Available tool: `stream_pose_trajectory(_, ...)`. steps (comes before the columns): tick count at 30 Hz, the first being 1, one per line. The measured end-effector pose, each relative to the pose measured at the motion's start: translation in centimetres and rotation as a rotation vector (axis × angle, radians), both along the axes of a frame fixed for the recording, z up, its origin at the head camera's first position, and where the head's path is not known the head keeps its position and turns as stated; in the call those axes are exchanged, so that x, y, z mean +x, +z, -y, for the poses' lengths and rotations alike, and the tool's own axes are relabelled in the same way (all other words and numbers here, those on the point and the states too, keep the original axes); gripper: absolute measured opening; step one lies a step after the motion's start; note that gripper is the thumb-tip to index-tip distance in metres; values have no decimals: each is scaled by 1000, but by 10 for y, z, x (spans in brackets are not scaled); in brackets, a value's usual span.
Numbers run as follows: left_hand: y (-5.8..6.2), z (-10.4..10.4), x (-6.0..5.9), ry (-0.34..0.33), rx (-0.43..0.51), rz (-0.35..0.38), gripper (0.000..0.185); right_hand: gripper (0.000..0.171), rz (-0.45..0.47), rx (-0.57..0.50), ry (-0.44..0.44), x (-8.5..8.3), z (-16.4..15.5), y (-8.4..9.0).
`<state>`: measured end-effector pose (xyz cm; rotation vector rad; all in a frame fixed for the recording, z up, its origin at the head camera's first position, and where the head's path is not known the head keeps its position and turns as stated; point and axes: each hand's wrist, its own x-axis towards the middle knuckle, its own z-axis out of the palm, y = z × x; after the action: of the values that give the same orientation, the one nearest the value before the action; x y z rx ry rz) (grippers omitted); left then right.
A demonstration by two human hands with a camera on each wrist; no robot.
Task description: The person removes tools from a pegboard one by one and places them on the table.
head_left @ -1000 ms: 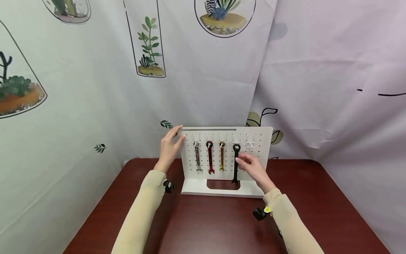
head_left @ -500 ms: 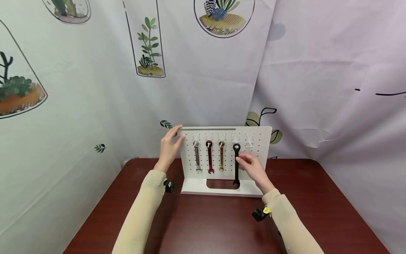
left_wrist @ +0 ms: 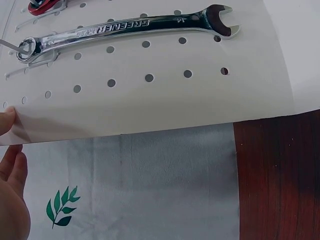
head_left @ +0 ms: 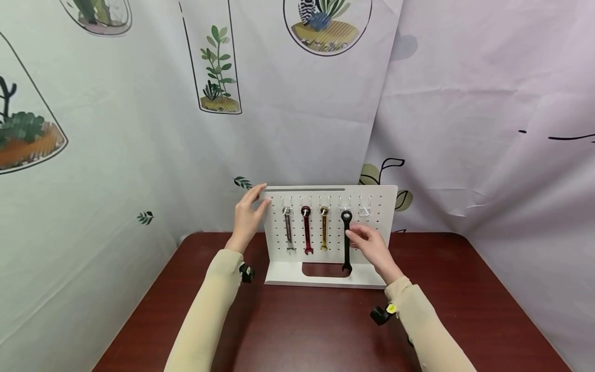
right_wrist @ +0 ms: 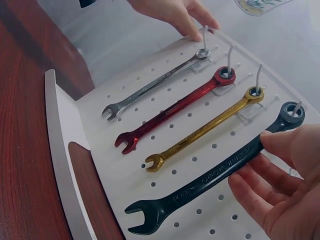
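My right hand [head_left: 372,248] pinches the shaft of a black combination wrench [right_wrist: 200,182] between thumb and fingers. The wrench stands upright before a white pegboard [head_left: 297,271], open end down; in the right wrist view a white hook tip shows at its ring. My left hand [head_left: 247,219] holds the board's upper left edge, thumb in front and fingers behind, as the left wrist view shows. Between the hands, a silver wrench [left_wrist: 125,27], a red wrench [right_wrist: 180,107] and a gold wrench [right_wrist: 210,125] hang by their rings from hooks.
Right of the black wrench, a bare white hook [head_left: 365,211] sticks out of the board. The board's foot, with a cut-out in it, stands on a dark red-brown table [head_left: 297,330]. A patterned cloth [head_left: 302,129] hangs behind.
The black wrench's lower end has swung slightly to the right, and its shaft now hangs straighter. Both hands keep their holds and have hardly moved.
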<state>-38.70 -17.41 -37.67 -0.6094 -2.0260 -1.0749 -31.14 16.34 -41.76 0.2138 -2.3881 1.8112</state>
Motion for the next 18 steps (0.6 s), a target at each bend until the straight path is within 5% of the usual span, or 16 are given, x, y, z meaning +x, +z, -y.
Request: stream_pose_trajectory(18,-2,1,-2,7,-3,-5,46,44,-15,-12,32,12,-1,8)
